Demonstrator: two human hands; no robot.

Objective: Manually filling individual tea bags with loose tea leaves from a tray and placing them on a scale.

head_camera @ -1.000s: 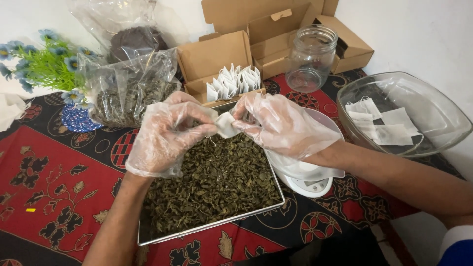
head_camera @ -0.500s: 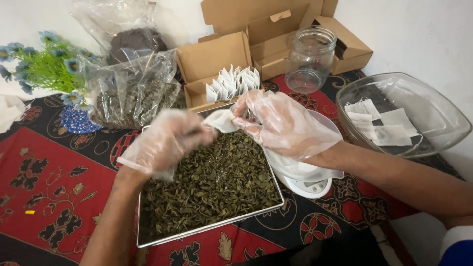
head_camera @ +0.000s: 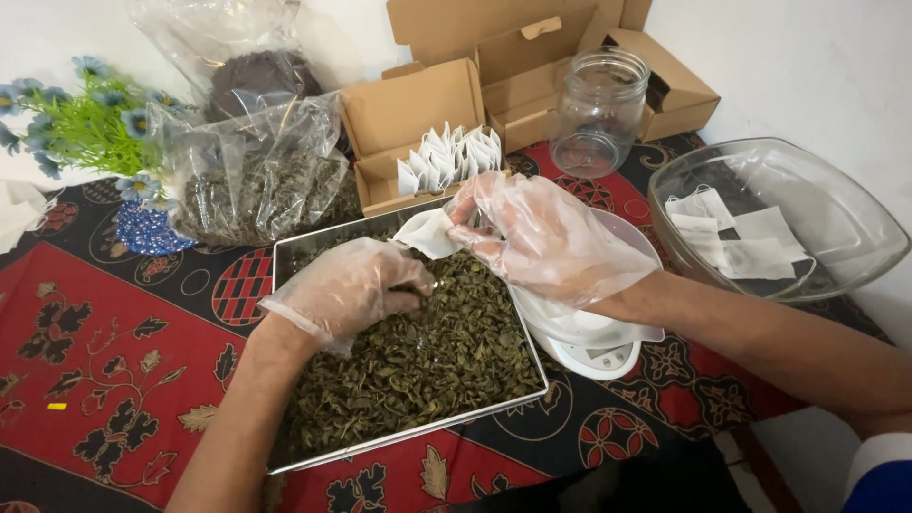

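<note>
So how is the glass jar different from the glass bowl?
The glass jar is tall and narrow, while the glass bowl is wide and shallow. The jar looks empty, but the bowl has white paper sachets lying in it. The jar stands at the back by the cardboard boxes, and the bowl sits at the right edge of the table. Both are clear and stand upright.

This looks like a home table turned into a small tea-packing station. A red and black patterned tablecloth [head_camera: 85, 351] covers it, set against a plain white wall [head_camera: 798, 66]. A metal tray [head_camera: 285, 256] of dried tea leaves [head_camera: 418, 361] sits at the centre. At 12 o'clock an open cardboard box [head_camera: 408, 114] holds empty paper sachets [head_camera: 451, 157]; at 4 o'clock stands a small kitchen scale [head_camera: 594, 347]. Artificial blue flowers [head_camera: 81, 123] at 10 o'clock give the domestic touch.
</note>
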